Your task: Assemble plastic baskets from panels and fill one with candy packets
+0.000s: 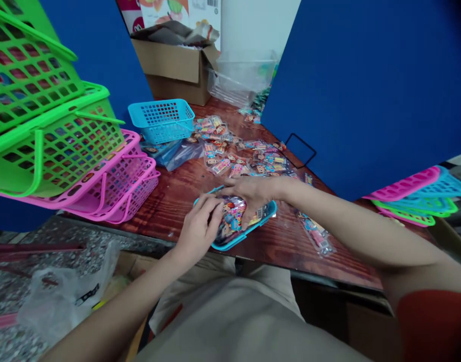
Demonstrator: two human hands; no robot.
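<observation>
Both my hands work over a small turquoise plastic basket [250, 232] that lies low on the reddish wooden table [173, 203]. A clear plastic packet of colourful printed items [230, 219] sits in it. My left hand [198, 229] curls its fingers around the packet's left side. My right hand [253, 196] presses over the top, with its thumb coming down on the right side. The hands and packet hide most of the basket's inside. Many small cartoon-printed packets [230, 156] lie in a loose spread just beyond my fingers.
Stacked green baskets [45, 120] and pink baskets [117, 186] overhang the left edge. A turquoise basket [162, 120] stands behind them. A cardboard box [173, 70] and clear plastic bin [238, 80] stand beyond the table. Flat-stacked baskets [415, 198] sit right.
</observation>
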